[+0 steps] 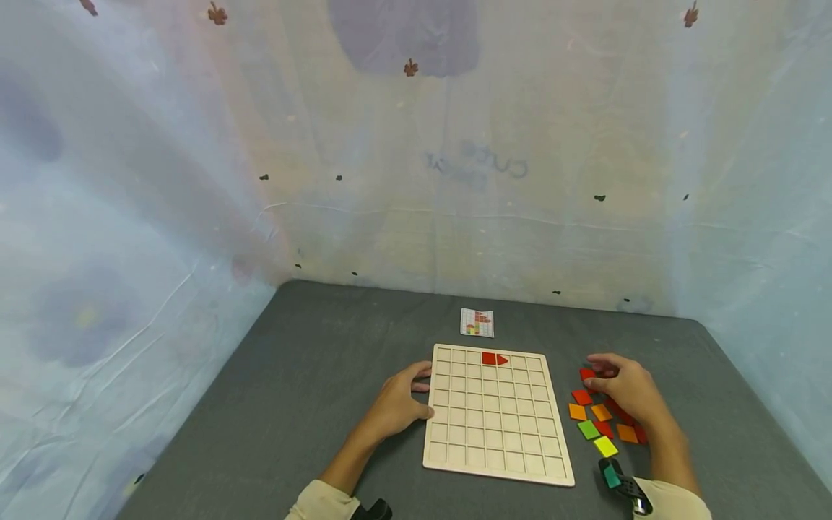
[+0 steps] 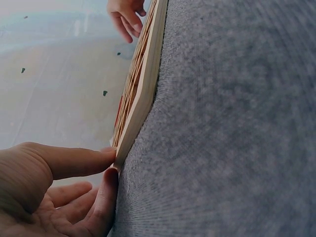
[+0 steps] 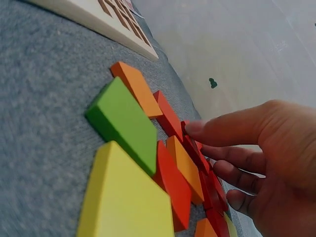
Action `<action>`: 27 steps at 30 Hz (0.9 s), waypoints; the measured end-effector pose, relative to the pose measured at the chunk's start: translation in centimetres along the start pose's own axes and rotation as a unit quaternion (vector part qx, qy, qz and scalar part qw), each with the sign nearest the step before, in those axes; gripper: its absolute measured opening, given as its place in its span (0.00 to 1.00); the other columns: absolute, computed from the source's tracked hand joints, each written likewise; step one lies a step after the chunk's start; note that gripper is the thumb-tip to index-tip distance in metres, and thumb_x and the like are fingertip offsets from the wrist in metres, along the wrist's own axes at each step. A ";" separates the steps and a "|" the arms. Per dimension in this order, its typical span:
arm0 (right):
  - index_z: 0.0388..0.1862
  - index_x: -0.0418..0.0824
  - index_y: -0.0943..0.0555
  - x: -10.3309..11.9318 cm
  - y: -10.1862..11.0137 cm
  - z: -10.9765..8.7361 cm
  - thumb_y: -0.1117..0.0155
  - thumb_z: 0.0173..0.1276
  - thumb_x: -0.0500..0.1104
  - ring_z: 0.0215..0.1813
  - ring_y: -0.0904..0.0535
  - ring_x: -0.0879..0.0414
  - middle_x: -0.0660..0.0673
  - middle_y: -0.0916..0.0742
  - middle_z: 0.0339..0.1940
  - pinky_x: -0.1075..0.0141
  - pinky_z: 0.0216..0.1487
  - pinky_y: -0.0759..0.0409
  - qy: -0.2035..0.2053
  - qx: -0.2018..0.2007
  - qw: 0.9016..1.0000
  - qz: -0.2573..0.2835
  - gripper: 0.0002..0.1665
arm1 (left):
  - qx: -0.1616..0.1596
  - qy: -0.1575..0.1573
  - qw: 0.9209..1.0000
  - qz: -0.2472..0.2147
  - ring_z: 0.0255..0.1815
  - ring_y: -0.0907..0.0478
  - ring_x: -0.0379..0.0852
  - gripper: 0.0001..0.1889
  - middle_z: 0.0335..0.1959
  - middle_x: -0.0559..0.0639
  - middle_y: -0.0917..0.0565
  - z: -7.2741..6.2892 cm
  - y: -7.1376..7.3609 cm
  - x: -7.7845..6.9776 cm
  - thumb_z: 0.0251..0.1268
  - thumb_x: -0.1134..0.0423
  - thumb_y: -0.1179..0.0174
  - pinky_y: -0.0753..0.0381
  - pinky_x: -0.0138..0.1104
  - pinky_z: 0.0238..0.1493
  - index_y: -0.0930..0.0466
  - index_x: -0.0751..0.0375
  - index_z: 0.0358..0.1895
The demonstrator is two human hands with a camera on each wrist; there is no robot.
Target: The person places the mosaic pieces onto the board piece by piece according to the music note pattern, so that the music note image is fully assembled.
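Observation:
A pale wooden grid board point(image 1: 494, 419) lies flat on the grey table. In its far row sit a red square tile point(image 1: 489, 358) and a red triangular tile point(image 1: 503, 360). My left hand point(image 1: 399, 401) rests against the board's left edge, thumb and fingers spread along it; the left wrist view has the thumb tip right at the rim. My right hand point(image 1: 625, 386) is over the loose tiles, thumb and fingers apart around a red tile point(image 1: 587, 374). Up close, the thumb tip overlaps that tile, and the other fingers are behind it.
Close to my right wrist are a yellow tile point(image 1: 606, 446), a green tile point(image 1: 588, 430), several orange tiles point(image 1: 577, 412) and more red ones, some partly under my hand. A small pattern card point(image 1: 477, 323) lies beyond the board. A pale patterned sheet point(image 1: 455, 217) walls the table's back and sides.

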State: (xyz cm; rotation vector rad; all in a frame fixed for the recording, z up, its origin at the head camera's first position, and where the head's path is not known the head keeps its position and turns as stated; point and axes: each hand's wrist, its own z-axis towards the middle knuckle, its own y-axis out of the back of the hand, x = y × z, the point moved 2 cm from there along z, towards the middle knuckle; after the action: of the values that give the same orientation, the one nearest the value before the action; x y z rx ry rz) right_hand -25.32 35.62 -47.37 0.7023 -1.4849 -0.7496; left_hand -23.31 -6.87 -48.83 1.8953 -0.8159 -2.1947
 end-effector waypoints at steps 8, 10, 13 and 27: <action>0.65 0.29 0.19 0.2 -0.1 0.1 0.31 0.72 0.35 0.53 0.18 0.37 0.29 0.14 0.55 0.38 0.57 0.21 -0.007 0.007 1.000 -0.004 0.24 | 0.001 0.000 1.000 0.001 0.63 0.17 0.60 0.44 0.70 0.62 0.21 -0.1 0.1 -0.1 0.52 0.78 0.26 0.15 0.50 0.54 0.30 0.67 0.77; 0.65 0.29 0.19 0.3 -0.1 0.1 0.33 0.71 0.33 0.54 0.19 0.36 0.29 0.14 0.55 0.37 0.58 0.22 -0.007 0.009 1.000 -0.004 0.24 | 0.002 0.001 1.000 -0.001 0.63 0.17 0.60 0.44 0.70 0.62 0.21 -0.1 0.1 -0.1 0.52 0.78 0.26 0.15 0.50 0.55 0.30 0.68 0.77; 0.65 0.29 0.19 0.4 -0.1 0.1 0.34 0.70 0.31 0.55 0.21 0.35 0.28 0.14 0.56 0.36 0.58 0.23 -0.009 0.008 1.000 -0.004 0.24 | 0.002 0.002 1.000 -0.003 0.63 0.17 0.61 0.44 0.70 0.63 0.21 -0.1 0.1 -0.1 0.51 0.78 0.26 0.15 0.51 0.55 0.30 0.68 0.76; 0.60 0.30 0.15 0.4 0.0 0.1 0.27 0.71 0.43 0.51 0.18 0.38 0.28 0.14 0.55 0.38 0.54 0.21 0.000 0.025 0.999 -0.027 0.24 | 0.000 0.004 1.000 -0.002 0.64 0.17 0.61 0.43 0.70 0.62 0.20 -0.1 0.0 -0.2 0.52 0.78 0.26 0.15 0.50 0.54 0.30 0.67 0.77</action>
State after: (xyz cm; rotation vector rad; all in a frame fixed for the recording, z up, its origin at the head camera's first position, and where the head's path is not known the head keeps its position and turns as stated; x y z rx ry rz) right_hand -25.49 35.34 -47.12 0.7820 -1.4935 -0.7549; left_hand -23.21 -6.84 -48.70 1.9061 -0.8118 -2.1888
